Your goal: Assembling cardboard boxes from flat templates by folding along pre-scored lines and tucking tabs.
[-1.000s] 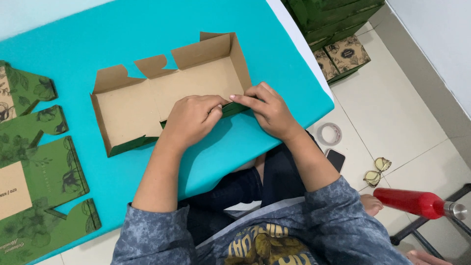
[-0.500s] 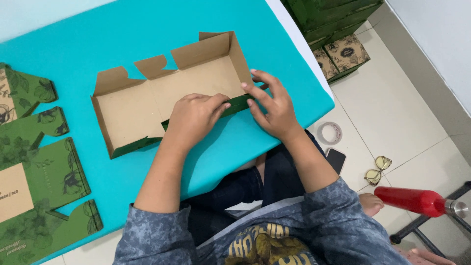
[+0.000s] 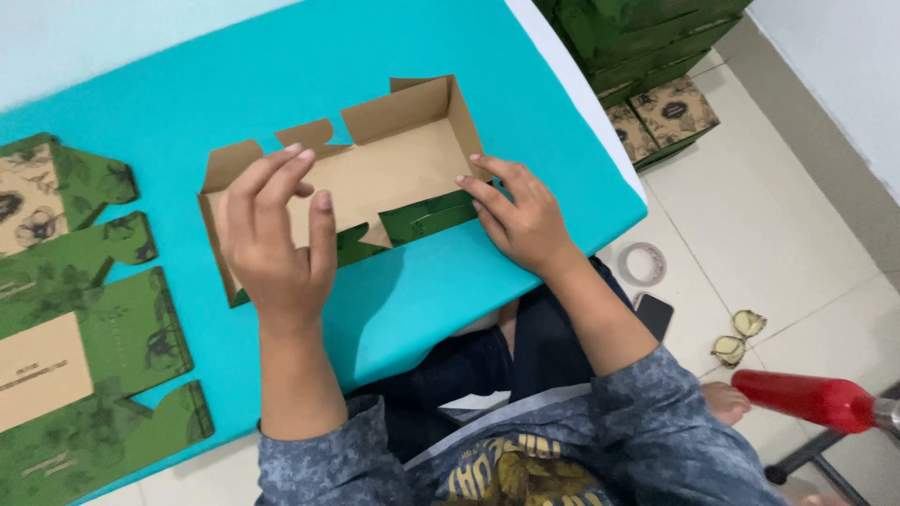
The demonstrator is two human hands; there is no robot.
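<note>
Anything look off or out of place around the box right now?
Nothing looks damaged. The half-folded box lies open on the turquoise table, its near green flap folded inward beside the right hand; the left hand is raised over its left end. A tape roll and phone lie on the floor.

Both hands (image 3: 272,234) (image 3: 520,220) on half-folded carton (image 3: 394,159) (teal table (image 3: 187,84))

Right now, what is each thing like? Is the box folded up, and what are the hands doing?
Cardboard box: half folded, open on top, brown inside, green outside, near wall partly folded in.
Left hand: open, raised over the box's left end, holding nothing.
Right hand: fingers spread, pressing the box's right corner.
Flat box blanks: unfolded, lying at the table's left.
Tape roll: flat on the floor.
Teal table: bears the box and blanks.
</note>
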